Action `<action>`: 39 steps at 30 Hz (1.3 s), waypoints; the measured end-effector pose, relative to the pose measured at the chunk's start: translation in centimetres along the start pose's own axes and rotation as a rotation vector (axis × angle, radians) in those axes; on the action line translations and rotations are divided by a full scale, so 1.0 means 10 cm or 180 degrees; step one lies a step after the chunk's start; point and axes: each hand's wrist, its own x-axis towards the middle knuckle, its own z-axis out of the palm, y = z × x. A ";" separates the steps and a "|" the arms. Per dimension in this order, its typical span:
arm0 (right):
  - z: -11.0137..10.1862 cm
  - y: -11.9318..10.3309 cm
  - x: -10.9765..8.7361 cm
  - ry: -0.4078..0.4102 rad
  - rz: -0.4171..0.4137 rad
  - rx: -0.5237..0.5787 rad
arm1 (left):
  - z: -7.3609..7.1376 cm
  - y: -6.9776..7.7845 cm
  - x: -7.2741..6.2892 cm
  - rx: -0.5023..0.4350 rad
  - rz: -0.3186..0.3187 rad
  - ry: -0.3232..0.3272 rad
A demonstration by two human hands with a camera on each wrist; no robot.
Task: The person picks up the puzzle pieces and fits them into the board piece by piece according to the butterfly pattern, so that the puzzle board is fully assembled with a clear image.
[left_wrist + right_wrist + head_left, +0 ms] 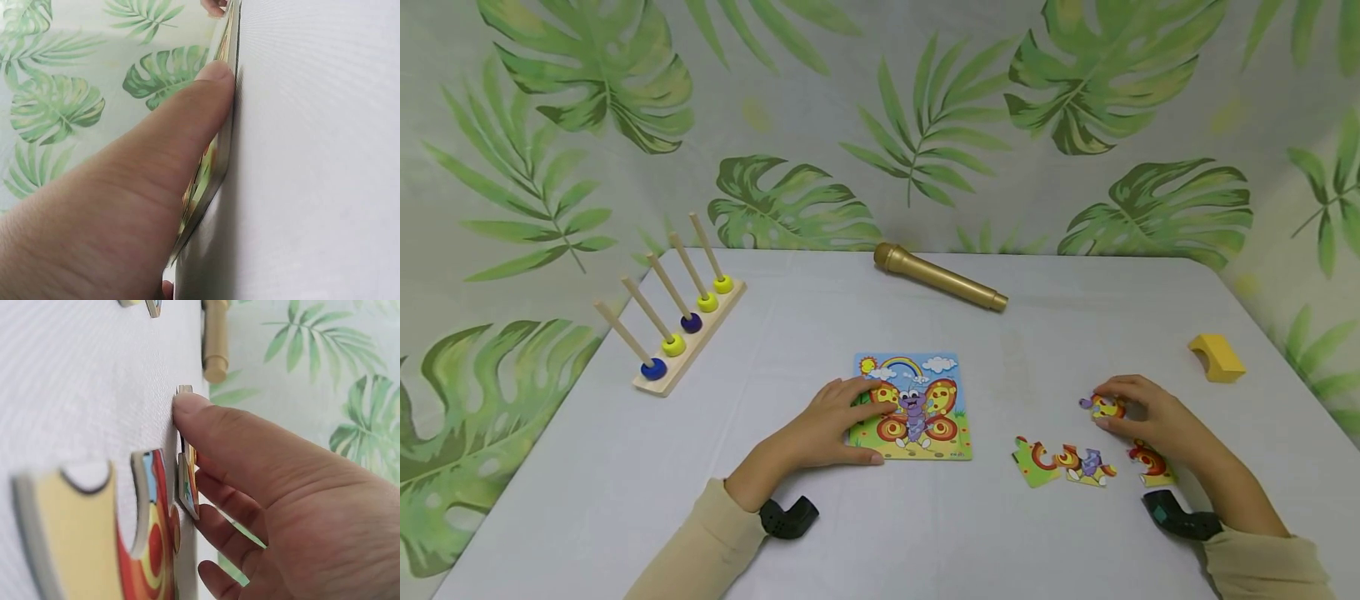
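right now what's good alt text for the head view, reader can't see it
A person's left hand rests on a butterfly picture while the right hand pinches a puzzle piece near other loose pieces on a white table. A gold microphone lies beyond, a peg stand left, a yellow block right.

A white-covered bench (925, 533) stands before a leaf-print cloth (805, 108) in a tabletop play area; whether home or classroom cannot be told. A butterfly board (917, 408), loose puzzle pieces (1088, 467), a beaded peg stand (702, 335), a yellow arch block (1223, 358) and a gold microphone (940, 277) lend the spot its playroom look.
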 end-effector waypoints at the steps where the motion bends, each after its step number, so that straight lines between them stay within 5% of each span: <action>1: 0.00 -0.01 0.00 0.0026 -0.0024 -0.0043 | 0.00 0.00 0.00 0.0004 -0.0004 -0.0005; 10: -0.03 -0.16 0.01 0.0180 0.0131 -0.0301 | -0.01 0.00 0.00 -0.0004 0.0015 -0.0009; 18: 0.03 -0.60 0.05 0.0729 -0.0512 -0.0231 | -0.01 0.01 0.01 -0.0005 0.0021 -0.0027; 23: 0.13 -0.92 0.14 0.0831 -0.1078 -0.0036 | -0.01 0.00 0.00 0.0023 -0.0005 -0.0035; 28: 0.36 -1.24 0.24 0.0718 -0.1483 0.0038 | 0.00 -0.01 0.00 0.0024 -0.0014 -0.0041; 39: 0.94 -1.44 0.53 0.0169 -0.1189 0.0179 | 0.00 -0.01 0.00 0.0066 0.0065 0.0050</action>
